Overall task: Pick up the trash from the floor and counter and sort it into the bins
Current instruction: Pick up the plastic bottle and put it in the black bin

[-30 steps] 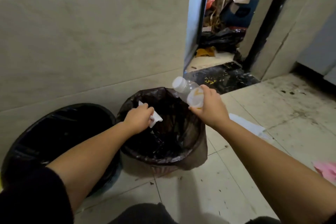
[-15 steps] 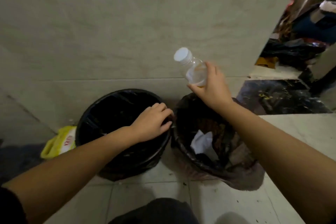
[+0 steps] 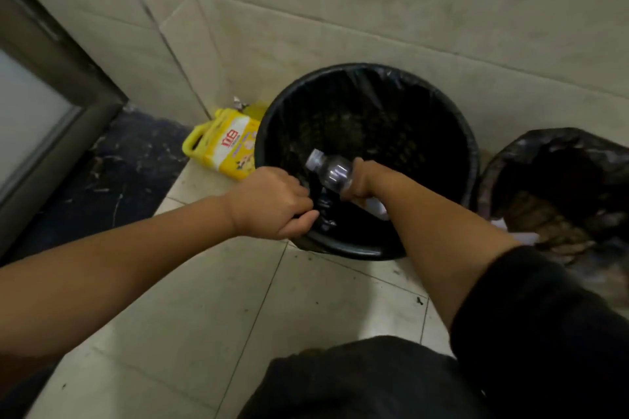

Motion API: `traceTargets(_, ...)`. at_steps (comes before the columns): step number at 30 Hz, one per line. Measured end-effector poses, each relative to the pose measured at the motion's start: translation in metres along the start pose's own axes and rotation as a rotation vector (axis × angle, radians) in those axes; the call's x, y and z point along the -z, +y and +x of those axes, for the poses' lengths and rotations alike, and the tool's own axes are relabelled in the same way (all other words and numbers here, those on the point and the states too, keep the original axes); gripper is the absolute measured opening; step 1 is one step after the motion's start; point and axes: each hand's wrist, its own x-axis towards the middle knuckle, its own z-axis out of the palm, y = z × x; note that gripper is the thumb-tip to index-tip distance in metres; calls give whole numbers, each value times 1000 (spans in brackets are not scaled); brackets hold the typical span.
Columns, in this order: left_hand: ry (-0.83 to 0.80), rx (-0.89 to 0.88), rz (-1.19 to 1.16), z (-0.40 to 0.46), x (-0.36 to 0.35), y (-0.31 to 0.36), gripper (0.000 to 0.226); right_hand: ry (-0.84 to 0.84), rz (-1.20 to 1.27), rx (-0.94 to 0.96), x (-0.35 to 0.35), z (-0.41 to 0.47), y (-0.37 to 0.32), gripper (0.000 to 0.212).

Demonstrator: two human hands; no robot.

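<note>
Two hands clench: right (image 3: 361, 180) on clear bottle (image 3: 329, 172), left (image 3: 272, 202) on crinkly liner (image 3: 321, 204).

Two lined bins stood on the tiled floor: a black bin (image 3: 367, 250) by the wall and a brown-bagged bin (image 3: 531, 146) at its right. One clear plastic bottle (image 3: 332, 172) and one yellow jug (image 3: 221, 143) were there, with two hands in view.

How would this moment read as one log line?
right hand: holds bottle over black bin | left hand: grips liner
</note>
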Motion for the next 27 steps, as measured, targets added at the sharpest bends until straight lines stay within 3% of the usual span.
traceTargets(6, 47, -23, -32, 4, -1, -2, 41, -233, -95, 14, -18, 28, 0, 85)
traceTargets(9, 29, -43, -21, 6, 1, -2, 39, -219, -52, 65, -2, 20, 3, 84)
traceTargets(15, -106, -132, 22, 37, 22, -6, 41, 166, 222, 212, 96, -49, 35, 60)
traceTargets(19, -14, -183, 105, 141, 40, 18, 48, 454, 526, 195, 132, -115, 108, 39)
traceTargets(23, 141, -226, 113, 259, 55, 107, 54, 735, 600, 77, 131, -197, 213, 32)
traceTargets(27, 186, -274, -25, 334, 56, 235, 56, 876, 565, -171, 88, -289, 339, 31)
